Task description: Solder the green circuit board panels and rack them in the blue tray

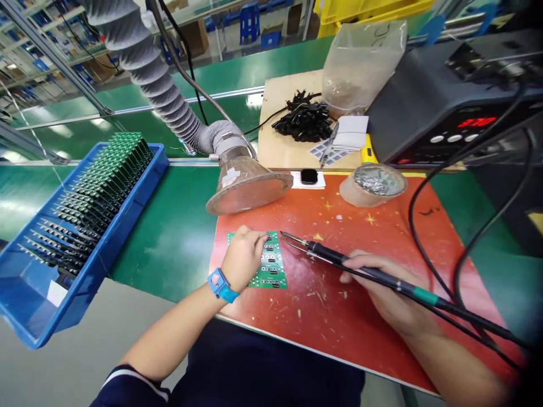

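My left hand [242, 257] rests on a green circuit board [271, 271] and grips its edge, covering the board's left part. A blue strap circles that wrist. The board lies on a scuffed red work mat [365, 333] and carries several rows of small dark components. My right hand [382, 282] is shut on black-handled soldering tweezers [339, 257] with a green band. Their two metal tips point left and stop just short of the board, apart from it.
A blue tray [156, 158] of upright green boards stands at left. A fume hood [250, 186] on a grey hose [148, 68] hangs above the mat. Behind are a solder dish [373, 183] and a soldering station [445, 102]. Black cables [424, 237] run along the right.
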`<control>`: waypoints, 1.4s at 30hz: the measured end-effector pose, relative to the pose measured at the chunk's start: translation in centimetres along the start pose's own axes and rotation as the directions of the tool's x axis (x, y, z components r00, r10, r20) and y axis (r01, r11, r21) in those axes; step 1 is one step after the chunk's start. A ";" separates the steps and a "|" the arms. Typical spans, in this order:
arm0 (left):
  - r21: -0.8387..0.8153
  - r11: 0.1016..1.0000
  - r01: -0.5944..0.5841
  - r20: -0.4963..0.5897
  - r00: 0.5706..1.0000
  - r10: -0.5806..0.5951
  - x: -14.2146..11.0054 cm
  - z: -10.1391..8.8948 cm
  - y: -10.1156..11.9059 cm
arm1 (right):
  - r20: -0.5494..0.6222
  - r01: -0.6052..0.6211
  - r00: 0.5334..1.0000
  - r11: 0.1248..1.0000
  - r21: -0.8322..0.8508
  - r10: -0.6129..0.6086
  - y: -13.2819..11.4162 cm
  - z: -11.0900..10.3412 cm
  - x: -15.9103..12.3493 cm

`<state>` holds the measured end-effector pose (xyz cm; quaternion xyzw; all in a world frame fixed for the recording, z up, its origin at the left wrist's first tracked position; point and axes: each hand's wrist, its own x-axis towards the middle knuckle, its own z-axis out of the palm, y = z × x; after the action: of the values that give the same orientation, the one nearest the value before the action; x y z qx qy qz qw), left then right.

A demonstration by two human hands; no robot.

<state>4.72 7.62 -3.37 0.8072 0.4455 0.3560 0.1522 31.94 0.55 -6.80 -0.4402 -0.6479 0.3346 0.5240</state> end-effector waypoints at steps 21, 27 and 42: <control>0.110 0.976 0.190 0.264 0.941 -0.213 0.2 0.7 0.1 | 0.125 0.080 0.989 0.997 0.020 -0.081 -1.8 0.5 1.4; 0.119 0.980 0.162 0.294 0.937 -0.190 -0.2 0.8 0.0 | 0.157 0.093 0.982 0.994 0.063 -0.102 -2.4 0.2 1.5; 0.095 0.994 0.051 0.306 0.949 -0.078 -0.7 -0.5 0.6 | 0.139 0.094 0.985 0.993 0.073 -0.103 -1.9 -0.7 0.1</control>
<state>4.50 6.68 -3.02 0.8439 0.4571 0.2004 0.1969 32.16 -0.11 -4.89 -0.3650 -0.6932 0.3600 0.5067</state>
